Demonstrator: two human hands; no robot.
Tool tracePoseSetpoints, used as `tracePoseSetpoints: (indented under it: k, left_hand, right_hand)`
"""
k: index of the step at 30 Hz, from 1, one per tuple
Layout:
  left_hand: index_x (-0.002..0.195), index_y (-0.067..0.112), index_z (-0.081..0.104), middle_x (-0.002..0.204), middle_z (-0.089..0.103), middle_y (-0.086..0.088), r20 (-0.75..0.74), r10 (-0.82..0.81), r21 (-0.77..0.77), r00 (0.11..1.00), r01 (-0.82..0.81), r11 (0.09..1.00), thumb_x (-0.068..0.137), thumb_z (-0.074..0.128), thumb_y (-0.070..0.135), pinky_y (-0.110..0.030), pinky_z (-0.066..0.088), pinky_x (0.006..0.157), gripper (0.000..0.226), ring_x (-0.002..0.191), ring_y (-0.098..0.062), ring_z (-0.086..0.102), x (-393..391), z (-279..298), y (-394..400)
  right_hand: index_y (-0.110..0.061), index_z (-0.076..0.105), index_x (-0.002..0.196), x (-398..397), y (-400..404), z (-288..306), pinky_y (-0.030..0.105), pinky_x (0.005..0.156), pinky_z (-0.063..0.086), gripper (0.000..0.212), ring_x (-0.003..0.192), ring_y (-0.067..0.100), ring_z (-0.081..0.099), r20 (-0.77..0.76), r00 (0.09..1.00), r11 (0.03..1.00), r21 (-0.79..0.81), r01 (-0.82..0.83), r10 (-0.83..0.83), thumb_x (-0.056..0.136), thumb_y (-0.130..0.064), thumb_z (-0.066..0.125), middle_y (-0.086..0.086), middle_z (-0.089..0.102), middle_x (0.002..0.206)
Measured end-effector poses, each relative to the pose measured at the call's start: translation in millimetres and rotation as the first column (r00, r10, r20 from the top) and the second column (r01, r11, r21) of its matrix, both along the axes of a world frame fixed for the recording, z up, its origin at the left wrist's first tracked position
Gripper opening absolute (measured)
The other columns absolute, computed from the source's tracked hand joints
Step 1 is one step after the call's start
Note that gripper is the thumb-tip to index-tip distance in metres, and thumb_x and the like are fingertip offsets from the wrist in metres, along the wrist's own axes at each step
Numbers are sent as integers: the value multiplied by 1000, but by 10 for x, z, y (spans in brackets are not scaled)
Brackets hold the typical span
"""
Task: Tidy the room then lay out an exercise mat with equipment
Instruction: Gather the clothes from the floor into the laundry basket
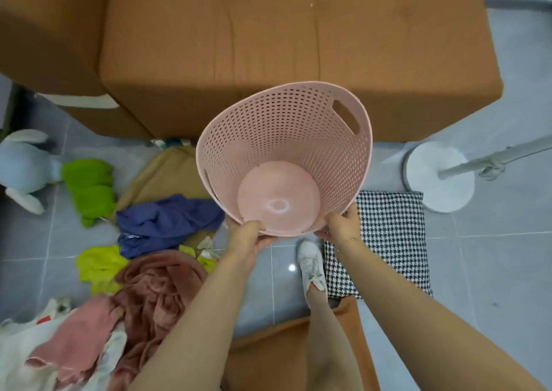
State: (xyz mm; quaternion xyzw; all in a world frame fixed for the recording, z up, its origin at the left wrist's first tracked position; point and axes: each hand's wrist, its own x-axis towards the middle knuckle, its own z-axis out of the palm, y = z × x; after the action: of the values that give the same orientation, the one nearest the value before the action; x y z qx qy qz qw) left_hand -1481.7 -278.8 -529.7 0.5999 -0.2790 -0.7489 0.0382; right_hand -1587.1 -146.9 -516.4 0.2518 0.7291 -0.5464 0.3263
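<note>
A pink perforated laundry basket [286, 128] is held in the air in front of the sofa, its opening tipped toward me and nothing inside it. My left hand [246, 234] grips its near rim on the left, and my right hand [343, 225] grips the near rim on the right. Loose clothes lie on the tiled floor to the left: a blue garment [167, 220], green pieces [89, 187], a dusty pink cloth [158, 289] and a tan cloth [167, 175].
A brown sofa [268, 38] fills the top. A black-and-white houndstooth cushion [388, 238] lies right of my foot. A white round stand base [439, 175] with a pole stands at right. A pale blue plush toy [24, 166] lies at far left. An orange cushion [268, 355] is below.
</note>
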Motion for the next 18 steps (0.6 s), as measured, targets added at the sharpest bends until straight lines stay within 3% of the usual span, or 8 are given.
tracePoseSetpoints:
  k: [2, 5, 8, 11, 14, 16, 18]
  left_hand:
    - [140, 10, 34, 130, 55, -19, -24, -35, 10, 999, 35, 999, 76, 41, -19, -30, 55, 47, 70, 98, -34, 61, 47, -438, 51]
    - [139, 14, 33, 129, 55, -16, -64, -62, 1, 996, 62, 998, 76, 43, -18, -31, 57, 53, 71, 104, -35, 61, 78, -907, 208]
    - [137, 13, 32, 127, 56, -15, -78, -50, -31, 996, 48, 998, 77, 44, -19, -30, 58, 53, 69, 99, -32, 62, 75, -1220, 343]
    - [139, 21, 29, 123, 58, -9, -120, -54, -123, 991, 39, 992, 77, 50, -17, -31, 59, 57, 75, 96, -28, 64, 45, -1461, 385]
    - [138, 23, 28, 120, 57, -4, -139, -119, -224, 983, 86, 971, 77, 55, -9, -34, 59, 61, 74, 99, -28, 64, -48, -1650, 304]
    - [138, 24, 28, 124, 56, -3, -74, -199, -278, 977, 172, 945, 69, 60, 10, -38, 57, 76, 78, 104, -28, 61, -118, -1742, 286]
    - [140, 21, 29, 132, 49, -3, 16, -214, -473, 977, 196, 859, 53, 59, 25, -39, 45, 97, 92, 118, -25, 49, -171, -1856, 287]
  right_hand:
    - [-28, 38, 138, 75, 40, -345, 35, 67, 57, 56, 108, 29, 58, -50, 998, 999, 18, 32, -31, 92, 3, 41, 4, 55, 126]
    - [-29, 40, 140, 185, 109, -814, 23, 59, 54, 47, 97, 19, 58, -181, 979, 989, 92, 115, -97, 97, -10, 41, 0, 58, 120]
    - [-29, 37, 144, 332, 152, -1323, 26, 77, 45, 50, 87, 10, 56, -340, 932, 958, 201, 202, -125, 97, -14, 40, -2, 60, 118]
    - [-31, 33, 146, 408, 121, -1745, 33, 97, 45, 63, 103, 12, 58, -371, 895, 959, 40, 282, -248, 90, -3, 40, -5, 57, 124]
    - [-33, 33, 141, 336, 49, -2004, 37, 107, 40, 75, 119, 20, 53, -362, 852, 926, -155, 344, -378, 80, 10, 39, -1, 50, 135]
    - [-40, 31, 134, 276, 38, -2107, 40, 108, 40, 83, 121, 21, 51, -381, 809, 892, -258, 372, -447, 70, 12, 41, 1, 46, 139]
    - [-38, 27, 138, 207, 20, -2210, 43, 107, 41, 89, 122, 24, 51, -386, 784, 864, -347, 365, -486, 66, 13, 38, 4, 44, 141]
